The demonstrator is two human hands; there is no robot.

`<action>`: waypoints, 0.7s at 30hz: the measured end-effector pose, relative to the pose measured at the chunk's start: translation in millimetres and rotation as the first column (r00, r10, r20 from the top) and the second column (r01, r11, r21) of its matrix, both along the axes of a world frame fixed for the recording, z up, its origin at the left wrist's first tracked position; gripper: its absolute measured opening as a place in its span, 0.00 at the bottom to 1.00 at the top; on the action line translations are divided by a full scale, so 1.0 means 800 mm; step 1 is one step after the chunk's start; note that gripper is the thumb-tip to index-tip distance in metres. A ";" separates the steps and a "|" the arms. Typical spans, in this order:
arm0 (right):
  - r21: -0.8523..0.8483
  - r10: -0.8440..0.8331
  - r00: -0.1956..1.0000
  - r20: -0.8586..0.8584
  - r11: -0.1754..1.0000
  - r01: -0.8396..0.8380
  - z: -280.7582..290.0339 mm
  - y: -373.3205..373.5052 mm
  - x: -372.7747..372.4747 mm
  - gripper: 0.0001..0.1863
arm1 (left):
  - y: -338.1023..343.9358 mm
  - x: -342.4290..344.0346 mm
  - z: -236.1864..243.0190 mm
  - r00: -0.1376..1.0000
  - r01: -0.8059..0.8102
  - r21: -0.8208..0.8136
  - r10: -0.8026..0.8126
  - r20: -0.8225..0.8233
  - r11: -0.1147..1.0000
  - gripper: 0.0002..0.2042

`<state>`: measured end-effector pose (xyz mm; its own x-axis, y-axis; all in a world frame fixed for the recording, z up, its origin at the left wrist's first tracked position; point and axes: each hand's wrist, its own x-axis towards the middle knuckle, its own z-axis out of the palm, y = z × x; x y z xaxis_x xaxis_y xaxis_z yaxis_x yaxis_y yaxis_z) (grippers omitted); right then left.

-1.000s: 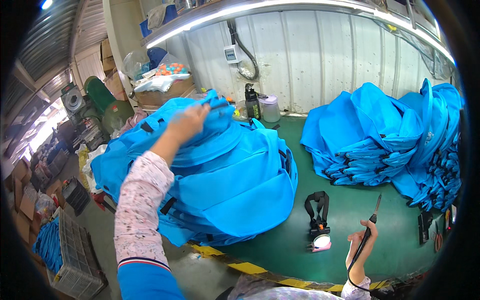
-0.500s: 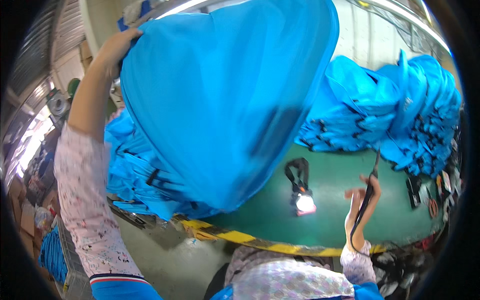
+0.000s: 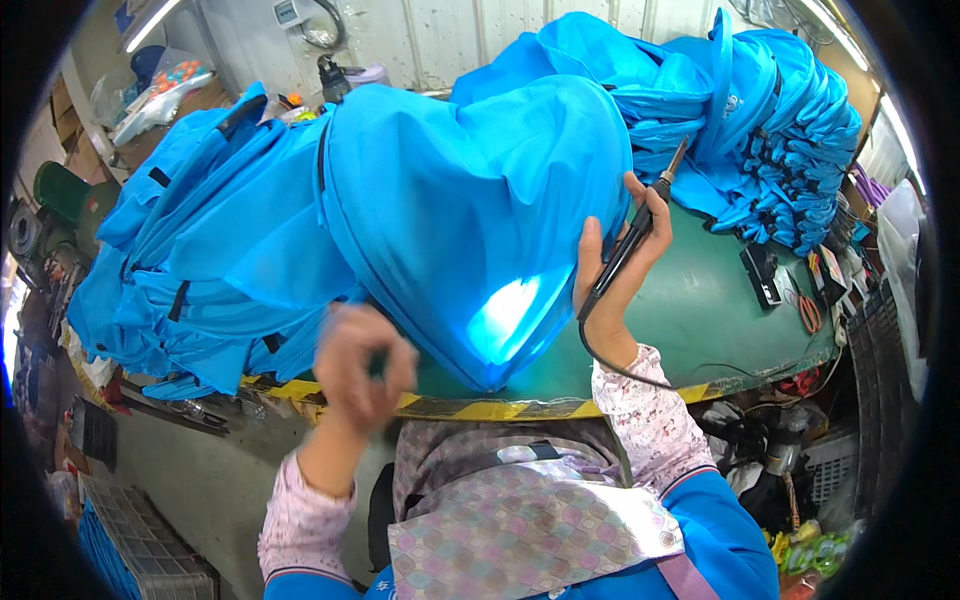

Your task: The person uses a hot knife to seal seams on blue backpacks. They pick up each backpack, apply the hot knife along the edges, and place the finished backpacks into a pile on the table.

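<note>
A rounded blue fabric piece (image 3: 450, 200) with a stiff bound edge lies across the green table, its pointed end toward me. A bright patch glows near that point. My right hand (image 3: 630, 260) grips a soldering iron (image 3: 625, 245), its metal tip up and away from me and its cord trailing over the forearm. The fingers of that hand are close to the fabric's right edge. My left hand (image 3: 365, 365) is over the table's near edge, beside the fabric's lower left edge. Motion blurs it, so its fingers cannot be made out clearly.
Stacked blue fabric pieces lie at the left (image 3: 200, 260) and far right (image 3: 790, 140). Orange-handled scissors (image 3: 808, 312) and a black box (image 3: 762, 275) are at the table's right side. Yellow-black tape (image 3: 500, 409) marks the near edge of the table (image 3: 700, 300). A grey crate (image 3: 150, 540) stands on the floor.
The raised fabric piece has come down onto the table, covering where a lit headlamp lay. My left hand has moved down from its far left edge. My right hand has moved up beside it.
</note>
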<state>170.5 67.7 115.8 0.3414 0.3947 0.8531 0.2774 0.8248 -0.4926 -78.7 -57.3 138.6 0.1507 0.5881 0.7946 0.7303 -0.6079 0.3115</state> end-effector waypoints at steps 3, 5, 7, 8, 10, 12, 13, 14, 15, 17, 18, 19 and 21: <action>-0.013 -0.018 1.000 0.002 1.000 0.018 -0.004 0.010 0.006 0.30 | -0.018 0.006 -0.047 0.998 -0.047 -0.917 0.050 -0.029 0.396 0.19; 0.035 -0.053 0.997 0.058 0.998 0.051 -0.003 0.012 -0.001 0.30 | 0.008 0.020 -0.082 0.901 0.306 -0.809 0.121 0.416 0.502 0.24; 0.070 -0.122 0.985 0.120 0.991 0.114 -0.001 0.015 -0.013 0.30 | 0.039 0.043 -0.113 0.572 0.718 -0.512 0.019 0.820 0.471 0.25; 0.058 -0.083 0.989 0.118 0.995 0.077 -0.002 0.015 -0.019 0.30 | 0.050 0.058 -0.126 0.324 0.852 -0.287 -0.011 0.946 0.439 0.26; 0.093 -0.038 0.995 0.096 0.995 0.029 -0.004 0.020 -0.024 0.30 | 0.069 0.084 -0.146 0.591 0.670 -0.555 0.098 0.801 0.493 0.22; 0.069 -0.028 0.994 0.107 0.997 0.021 -0.008 0.026 -0.020 0.30 | 0.080 0.102 -0.156 0.440 0.709 -0.479 0.206 0.874 0.517 0.18; 0.091 -0.018 0.994 0.105 0.996 0.009 -0.010 0.030 -0.016 0.32 | 0.081 0.109 -0.159 0.372 0.750 -0.423 0.203 0.906 0.508 0.17; 0.102 -0.078 0.983 0.164 0.993 0.062 -0.013 0.031 -0.008 0.33 | 0.083 0.111 -0.160 0.302 0.787 -0.364 0.202 0.931 0.499 0.17; 0.101 -0.126 0.967 0.223 0.989 0.106 -0.016 0.029 0.000 0.34 | 0.085 0.111 -0.159 0.282 0.784 -0.357 0.221 0.934 0.508 0.19; 0.155 -0.303 0.895 0.327 0.952 0.265 -0.019 0.020 0.016 0.38 | 0.088 0.107 -0.158 0.208 0.854 -0.267 0.178 0.962 0.446 0.21; 0.207 -0.282 0.907 0.313 0.952 0.225 -0.021 0.011 0.022 0.37 | 0.089 0.106 -0.157 0.158 0.889 -0.202 0.139 0.978 0.412 0.22; 0.225 -0.256 0.918 0.303 0.955 0.192 -0.022 -0.003 0.029 0.35 | 0.091 0.104 -0.156 0.278 0.878 -0.281 0.065 0.958 0.387 0.27; 0.116 -0.129 0.946 0.298 0.988 0.099 -0.029 -0.046 0.045 0.28 | 0.093 0.103 -0.156 0.364 0.839 -0.365 0.082 0.928 0.403 0.28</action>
